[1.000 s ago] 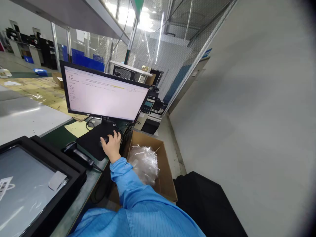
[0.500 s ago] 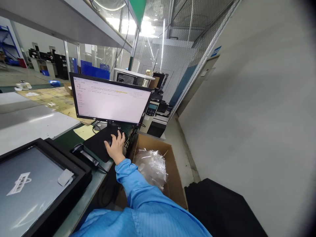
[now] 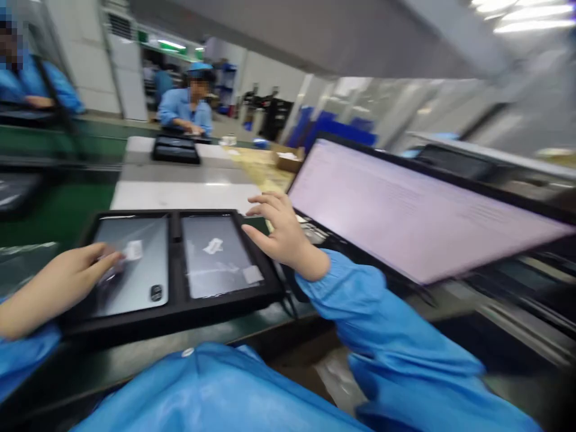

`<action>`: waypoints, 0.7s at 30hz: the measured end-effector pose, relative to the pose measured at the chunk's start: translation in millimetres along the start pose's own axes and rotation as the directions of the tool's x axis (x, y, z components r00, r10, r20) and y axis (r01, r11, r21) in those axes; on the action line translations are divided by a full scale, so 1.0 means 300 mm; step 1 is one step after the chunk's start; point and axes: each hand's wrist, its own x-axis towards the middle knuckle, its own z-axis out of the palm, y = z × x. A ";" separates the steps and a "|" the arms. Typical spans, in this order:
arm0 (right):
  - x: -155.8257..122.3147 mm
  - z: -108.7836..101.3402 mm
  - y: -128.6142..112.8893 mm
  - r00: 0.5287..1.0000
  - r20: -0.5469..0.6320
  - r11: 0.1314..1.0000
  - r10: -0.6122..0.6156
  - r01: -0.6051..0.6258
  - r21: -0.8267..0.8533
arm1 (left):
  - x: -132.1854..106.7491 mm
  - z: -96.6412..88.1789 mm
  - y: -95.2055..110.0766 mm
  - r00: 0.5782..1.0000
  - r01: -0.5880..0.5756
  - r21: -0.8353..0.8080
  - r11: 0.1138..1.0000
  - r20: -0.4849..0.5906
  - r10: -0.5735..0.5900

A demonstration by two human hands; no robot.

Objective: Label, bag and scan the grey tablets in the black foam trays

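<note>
In front of me lies a black tray (image 3: 176, 285) with two recesses, each holding a tablet in clear film. The left tablet (image 3: 139, 285) lies back up, its camera at the lower right, with a white label (image 3: 134, 250) near its middle. My left hand (image 3: 78, 273) is over this tablet's left part, fingertips close to the label. Blur hides whether the fingers pinch anything. The right tablet (image 3: 211, 264) carries a barcode label and a pale square tab. My right hand (image 3: 281, 234) hovers by the tray's right end, fingers apart and holding nothing.
A large monitor (image 3: 382, 210) stands to the right, tilted in view. Beyond the tray is a white board (image 3: 189, 195) with another black tray (image 3: 175, 148). Two co-workers in blue sit across the green bench. An open box with clear plastic lies below right.
The view has swung left. My right hand has left the dark mat by the monitor and is beside the tray. My left hand has come into view over the left tablet.
</note>
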 end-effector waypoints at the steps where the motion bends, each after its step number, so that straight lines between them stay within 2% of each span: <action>1: 0.023 0.031 -0.025 0.995 0.096 0.997 -0.035 0.027 0.079 | -0.038 -0.012 -0.024 0.996 0.084 -0.051 0.995 -0.009 -0.085; 3: 0.063 0.103 -0.085 0.946 0.316 0.981 -0.070 0.007 0.195 | -0.081 -0.011 -0.048 0.975 0.180 -0.299 0.937 -0.069 -0.209; 5: 0.099 0.184 -0.161 0.849 0.525 0.958 -0.050 -0.108 0.265 | -0.095 0.010 -0.058 0.950 0.159 -0.559 0.814 -0.137 -0.280; 7: 0.139 0.274 -0.236 0.737 0.676 0.902 0.008 -0.298 0.314 | -0.100 0.035 -0.064 0.940 0.116 -0.678 0.726 -0.162 -0.301; 8: 0.161 0.322 -0.269 0.680 0.732 0.847 0.050 -0.417 0.330 | -0.102 0.044 -0.067 0.939 0.105 -0.693 0.714 -0.167 -0.300; 10: 0.203 0.418 -0.320 0.581 0.803 0.682 0.133 -0.641 0.352 | -0.107 0.053 -0.072 0.940 0.107 -0.684 0.721 -0.166 -0.297; 12: 0.236 0.503 -0.354 0.518 0.833 0.505 0.195 -0.781 0.367 | -0.112 0.053 -0.078 0.949 0.108 -0.649 0.753 -0.159 -0.273; 14: 0.255 0.566 -0.374 0.504 0.831 0.396 0.236 -0.831 0.391 | -0.117 0.050 -0.081 0.962 0.088 -0.593 0.801 -0.158 -0.222; 16: 0.260 0.604 -0.384 0.516 0.816 0.352 0.261 -0.838 0.418 | -0.119 0.051 -0.077 0.972 0.065 -0.568 0.820 -0.151 -0.182; 17: 0.260 0.615 -0.385 0.524 0.808 0.341 0.270 -0.837 0.429 | -0.118 0.052 -0.073 0.970 0.057 -0.605 0.794 -0.155 -0.188; 19: 0.256 0.625 -0.384 0.529 0.801 0.325 0.281 -0.838 0.439 | -0.112 0.050 -0.064 0.936 0.026 -0.770 0.638 -0.205 -0.287; 20: 0.255 0.626 -0.382 0.521 0.806 0.313 0.282 -0.844 0.437 | -0.108 0.046 -0.062 0.896 -0.016 -0.852 0.523 -0.245 -0.372; 21: 0.254 0.625 -0.380 0.507 0.815 0.298 0.280 -0.853 0.429 | -0.105 0.037 -0.063 0.838 -0.076 -0.911 0.405 -0.278 -0.469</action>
